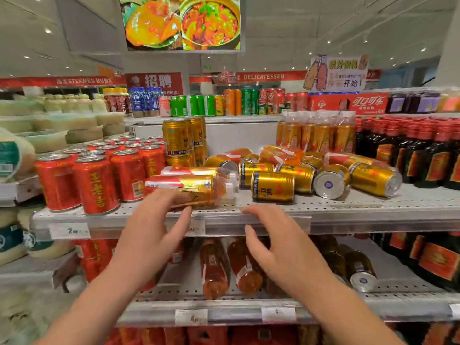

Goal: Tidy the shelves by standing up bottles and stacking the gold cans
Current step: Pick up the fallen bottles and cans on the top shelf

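Note:
A clear bottle with a gold and red label [189,189] lies on its side at the front of the perforated shelf [348,205], with a second fallen bottle [194,171] just behind it. My left hand [154,220] is spread open, its fingertips at the near side of the front bottle. My right hand [276,240] hovers open at the shelf's front edge, holding nothing. Several gold cans [272,186] lie tipped in a heap to the right, mixed with more fallen bottles [281,153]. A neat stack of gold cans [183,140] stands behind.
Upright red cans [95,185] fill the shelf's left part. Upright gold-label bottles [316,133] stand at the back right, beside dark bottles with red caps [418,150]. On the shelf below, orange bottles [214,267] and dark bottles [358,267] lie on their sides.

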`<state>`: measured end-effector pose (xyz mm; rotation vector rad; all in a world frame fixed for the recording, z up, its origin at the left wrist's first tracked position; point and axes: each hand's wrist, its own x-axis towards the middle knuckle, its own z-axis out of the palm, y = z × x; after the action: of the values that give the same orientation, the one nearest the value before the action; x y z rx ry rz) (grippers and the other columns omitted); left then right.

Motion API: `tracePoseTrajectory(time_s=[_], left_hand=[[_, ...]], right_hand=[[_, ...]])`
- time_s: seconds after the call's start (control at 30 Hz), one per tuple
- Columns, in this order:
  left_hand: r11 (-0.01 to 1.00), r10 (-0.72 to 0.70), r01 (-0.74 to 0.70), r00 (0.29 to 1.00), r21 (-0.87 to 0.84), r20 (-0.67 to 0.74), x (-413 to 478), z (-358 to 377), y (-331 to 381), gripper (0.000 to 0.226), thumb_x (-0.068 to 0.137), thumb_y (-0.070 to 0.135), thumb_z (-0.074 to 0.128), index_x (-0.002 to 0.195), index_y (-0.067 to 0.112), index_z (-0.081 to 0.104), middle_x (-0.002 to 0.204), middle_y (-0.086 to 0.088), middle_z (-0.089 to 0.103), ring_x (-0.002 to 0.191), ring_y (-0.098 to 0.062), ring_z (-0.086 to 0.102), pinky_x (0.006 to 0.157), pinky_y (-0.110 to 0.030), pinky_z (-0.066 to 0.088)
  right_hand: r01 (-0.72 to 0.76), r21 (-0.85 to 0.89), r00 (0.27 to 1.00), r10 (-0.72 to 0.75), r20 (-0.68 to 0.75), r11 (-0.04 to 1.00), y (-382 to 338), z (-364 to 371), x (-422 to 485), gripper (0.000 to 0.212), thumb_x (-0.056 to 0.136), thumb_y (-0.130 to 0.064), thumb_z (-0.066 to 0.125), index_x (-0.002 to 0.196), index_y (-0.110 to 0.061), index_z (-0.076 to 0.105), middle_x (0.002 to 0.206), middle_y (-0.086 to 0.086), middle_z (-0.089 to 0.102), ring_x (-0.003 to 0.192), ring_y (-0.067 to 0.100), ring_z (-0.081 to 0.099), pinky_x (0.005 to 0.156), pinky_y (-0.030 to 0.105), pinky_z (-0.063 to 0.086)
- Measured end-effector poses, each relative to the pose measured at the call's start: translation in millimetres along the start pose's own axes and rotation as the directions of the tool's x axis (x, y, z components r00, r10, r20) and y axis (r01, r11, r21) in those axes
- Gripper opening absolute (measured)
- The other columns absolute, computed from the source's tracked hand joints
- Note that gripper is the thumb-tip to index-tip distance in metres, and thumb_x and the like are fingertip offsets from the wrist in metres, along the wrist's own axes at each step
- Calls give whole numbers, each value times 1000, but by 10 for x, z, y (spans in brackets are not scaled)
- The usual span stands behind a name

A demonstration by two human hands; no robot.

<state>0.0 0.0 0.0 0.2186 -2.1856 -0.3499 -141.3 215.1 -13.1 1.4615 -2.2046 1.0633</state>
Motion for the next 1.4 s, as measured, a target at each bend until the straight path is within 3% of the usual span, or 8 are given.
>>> tracePoseTrajectory(time_s=[0.13, 0.27, 0.53, 0.77, 0.93, 1.1, 1.23, 1.4], left_hand=[[951, 81, -117, 987, 285, 136, 369, 26, -178, 44, 94, 43, 62, 132, 20, 59, 129, 0, 59, 122, -23, 54, 102, -43, 43], [882, 26, -164, 953, 442, 302, 541, -23, -283, 68, 86, 57, 55, 143, 19, 53, 140, -4, 55, 130, -27, 50, 108, -46, 38], [868, -42, -164, 917, 469, 397, 702, -135, -330, 85, 82, 67, 68, 151, 22, 45, 147, -5, 54, 132, -28, 51, 111, -47, 38], [921, 38, -158, 946, 357, 322, 643, -125, -261, 79, 76, 71, 64, 138, 23, 55, 124, 7, 62, 106, -17, 60, 88, -38, 52], [959, 105, -165, 961, 230, 254, 678, -70, 47, 75, 74, 83, 55, 135, 40, 50, 118, 27, 53, 99, -2, 57, 74, -27, 50], [962, 171, -220, 946, 160, 275, 781, 233, 610, 76, 74, 84, 55, 135, 40, 52, 116, 27, 56, 95, -3, 60, 73, -28, 55], [961, 187, -237, 937, 141, 295, 883, 599, 1042, 79, 73, 83, 54, 138, 37, 54, 121, 21, 58, 101, -6, 61, 80, -29, 55], [963, 180, -230, 935, 138, 304, 976, 1062, 1519, 76, 76, 79, 57, 137, 34, 56, 117, 20, 59, 97, -4, 58, 77, -21, 48]], right_hand=[[61, -110, 997, -65, -37, 992, 109, -47, 360, 39, 100, -35, 52, 139, -29, 49, 132, -15, 50, 124, -1, 43, 101, 13, 35], [78, -154, 997, -74, 36, 985, 246, 45, 465, 41, 101, -35, 50, 142, -29, 46, 135, -12, 49, 125, 2, 43, 100, 15, 33], [69, -144, 997, -63, 46, 987, 403, 159, 458, 32, 101, -30, 50, 132, -23, 56, 123, -9, 55, 115, 6, 48, 97, 25, 44], [102, -136, 995, -103, 3, 985, 412, 125, 394, 27, 100, -25, 50, 124, -22, 62, 119, -11, 57, 113, 2, 48, 98, 22, 42], [3, -116, 947, -40, -318, 993, 588, -318, 286, 22, 98, -22, 51, 117, -22, 63, 111, -12, 59, 109, 4, 53, 93, 20, 45], [-198, -182, 838, 70, -542, 963, 1175, -1025, 142, 25, 95, -21, 55, 120, -22, 59, 114, -12, 53, 111, 5, 48, 93, 21, 40], [-418, -223, 799, 240, -551, 881, 1725, -1416, 53, 44, 93, -35, 61, 133, -21, 50, 127, 0, 50, 116, 14, 45, 93, 25, 35], [-485, -303, 841, 342, -419, 820, 2212, -1648, 136, 72, 86, -58, 64, 144, -25, 39, 130, 6, 46, 120, 24, 47, 94, 36, 46]])
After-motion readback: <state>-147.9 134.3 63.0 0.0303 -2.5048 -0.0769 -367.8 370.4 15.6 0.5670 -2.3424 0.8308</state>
